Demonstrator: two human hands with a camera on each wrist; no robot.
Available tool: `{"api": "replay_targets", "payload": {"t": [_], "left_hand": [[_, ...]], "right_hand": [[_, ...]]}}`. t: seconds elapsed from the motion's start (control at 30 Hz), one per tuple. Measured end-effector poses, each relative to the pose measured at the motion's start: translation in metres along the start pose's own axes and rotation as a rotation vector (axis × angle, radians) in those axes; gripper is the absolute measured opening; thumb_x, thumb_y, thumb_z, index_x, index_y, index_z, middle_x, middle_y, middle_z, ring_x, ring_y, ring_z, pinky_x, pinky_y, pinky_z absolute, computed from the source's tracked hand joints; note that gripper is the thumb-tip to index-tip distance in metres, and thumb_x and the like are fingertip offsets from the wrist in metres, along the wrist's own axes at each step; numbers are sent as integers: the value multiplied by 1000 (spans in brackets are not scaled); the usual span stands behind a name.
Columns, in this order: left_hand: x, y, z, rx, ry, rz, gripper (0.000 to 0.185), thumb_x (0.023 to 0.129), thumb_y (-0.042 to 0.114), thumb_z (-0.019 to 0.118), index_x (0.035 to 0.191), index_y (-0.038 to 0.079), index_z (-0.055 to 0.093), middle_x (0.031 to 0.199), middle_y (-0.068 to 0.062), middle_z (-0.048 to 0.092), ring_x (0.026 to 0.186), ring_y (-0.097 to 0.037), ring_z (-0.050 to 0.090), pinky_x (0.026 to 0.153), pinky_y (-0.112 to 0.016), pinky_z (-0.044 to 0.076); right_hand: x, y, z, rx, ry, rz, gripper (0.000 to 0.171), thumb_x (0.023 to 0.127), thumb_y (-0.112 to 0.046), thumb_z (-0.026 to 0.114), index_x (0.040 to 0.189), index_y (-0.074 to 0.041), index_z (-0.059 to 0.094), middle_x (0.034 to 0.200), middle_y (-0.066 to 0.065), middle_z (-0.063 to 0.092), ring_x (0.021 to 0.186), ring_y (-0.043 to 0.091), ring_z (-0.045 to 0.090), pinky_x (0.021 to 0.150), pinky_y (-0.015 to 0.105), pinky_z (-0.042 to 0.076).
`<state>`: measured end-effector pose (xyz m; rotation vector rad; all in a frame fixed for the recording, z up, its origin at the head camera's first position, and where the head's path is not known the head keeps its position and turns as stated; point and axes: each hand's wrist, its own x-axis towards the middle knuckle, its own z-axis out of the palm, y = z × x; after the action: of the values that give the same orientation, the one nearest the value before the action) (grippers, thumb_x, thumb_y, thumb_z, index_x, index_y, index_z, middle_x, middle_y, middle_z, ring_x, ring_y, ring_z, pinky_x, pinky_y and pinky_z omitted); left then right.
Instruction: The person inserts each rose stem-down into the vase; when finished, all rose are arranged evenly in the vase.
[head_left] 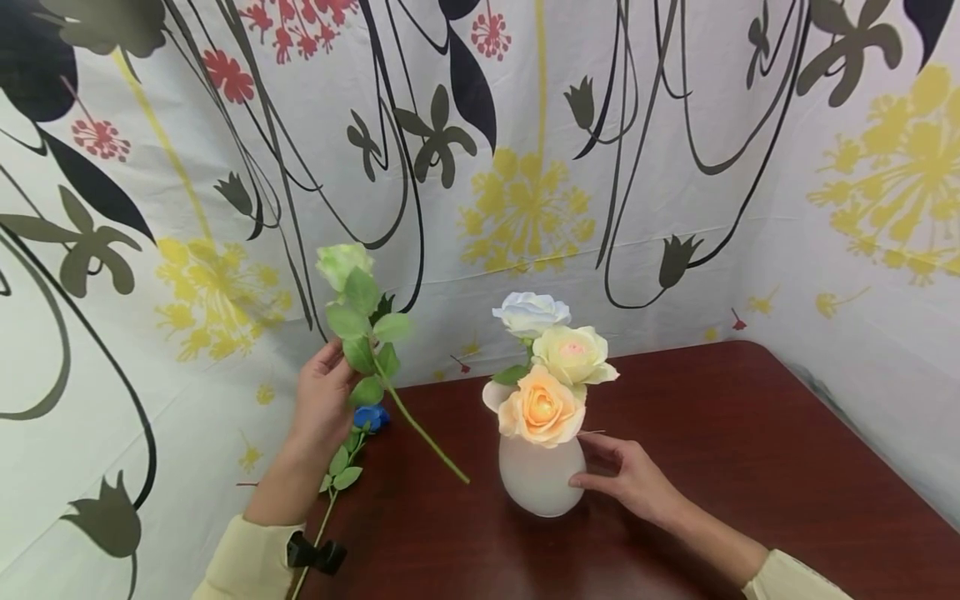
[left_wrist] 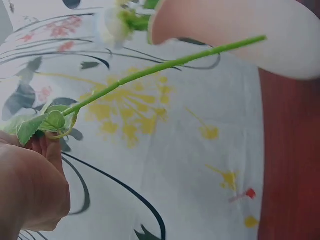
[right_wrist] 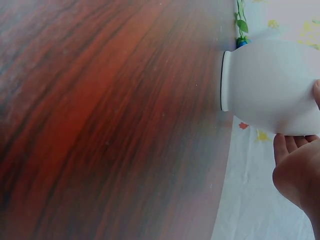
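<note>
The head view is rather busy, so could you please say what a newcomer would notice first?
Probably the peach rose, frontmost in the white vase on the dark table, with the right hand holding the vase's side. Next, the leafy pale-green rose, held up in the left hand before the flower-patterned cloth.

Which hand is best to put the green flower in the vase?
Probably the left hand: it holds the green flower, its stem towards the vase. The right hand holds the vase.

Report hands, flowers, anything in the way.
Left hand grips green rose, stem outside vase. Right hand holds vase, three roses inside. Blue rose lies left of vase, not blocking.
</note>
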<state>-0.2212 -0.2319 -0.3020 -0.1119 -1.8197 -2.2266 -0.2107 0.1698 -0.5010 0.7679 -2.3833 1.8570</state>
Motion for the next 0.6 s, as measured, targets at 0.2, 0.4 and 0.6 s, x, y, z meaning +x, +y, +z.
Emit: {"api": "replay_targets", "payload": {"t": [0.2, 0.4, 0.6], "left_hand": [[3, 22, 16, -299, 24, 73, 20, 107, 4, 61, 122, 10, 74, 113, -5, 75, 95, -14, 73, 82, -23, 60], [5, 42, 29, -467, 28, 147, 20, 106, -2, 59, 118, 5, 73, 104, -8, 74, 92, -17, 71, 73, -24, 60], [6, 56, 41, -519, 57, 240, 13, 103, -2, 65, 113, 1, 73, 105, -11, 73, 91, -20, 73, 77, -26, 61]], "right_hand": [[1, -1, 1, 13, 6, 2, 72, 88, -19, 90, 148, 5, 58, 145, 23, 62, 127, 36, 66, 98, 49, 58], [1, 2, 1, 11, 5, 3, 71, 89, -19, 90, 148, 5, 58, 146, 24, 61, 126, 36, 66, 98, 51, 57], [2, 3, 1, 10, 1, 22, 73, 88, -21, 90, 149, 4, 57, 147, 24, 61, 127, 36, 66, 99, 50, 57]]}}
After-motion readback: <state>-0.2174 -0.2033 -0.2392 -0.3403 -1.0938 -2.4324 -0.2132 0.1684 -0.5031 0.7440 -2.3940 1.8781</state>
